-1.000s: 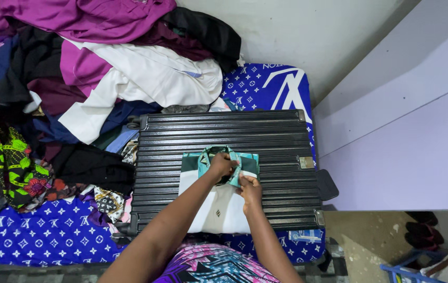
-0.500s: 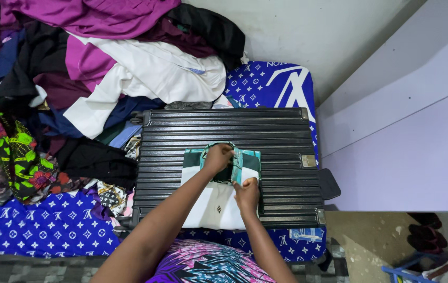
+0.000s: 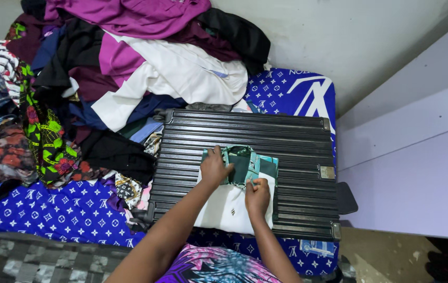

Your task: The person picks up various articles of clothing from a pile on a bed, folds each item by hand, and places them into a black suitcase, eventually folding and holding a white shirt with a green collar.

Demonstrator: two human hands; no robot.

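Since the earlier frame, both hands have shifted on the folded shirt [image 3: 237, 202]: the left hand [image 3: 214, 166] has come off the middle of the collar [image 3: 243, 162] and now lies at its left edge, and the right hand [image 3: 258, 197] has slid down onto the white body just below the teal part. Left fingers are spread and flat, pressing the cloth rather than gripping it; judged as pinning that side so the fold does not slip. Right fingers are curled, the tips pinching a small fold of fabric near the collar, apparently to tuck or straighten it. Shirt lies face up, folded into a neat rectangle, on top of the closed black ribbed suitcase [image 3: 297, 147], which serves as a firm, flat folding surface. Suitcase rests on a blue patterned bedsheet [image 3: 51, 215]. Loose pile of clothes [image 3: 129, 68], purple, white, black and printed, is heaped beyond and to the left, touching the suitcase's far left corner.
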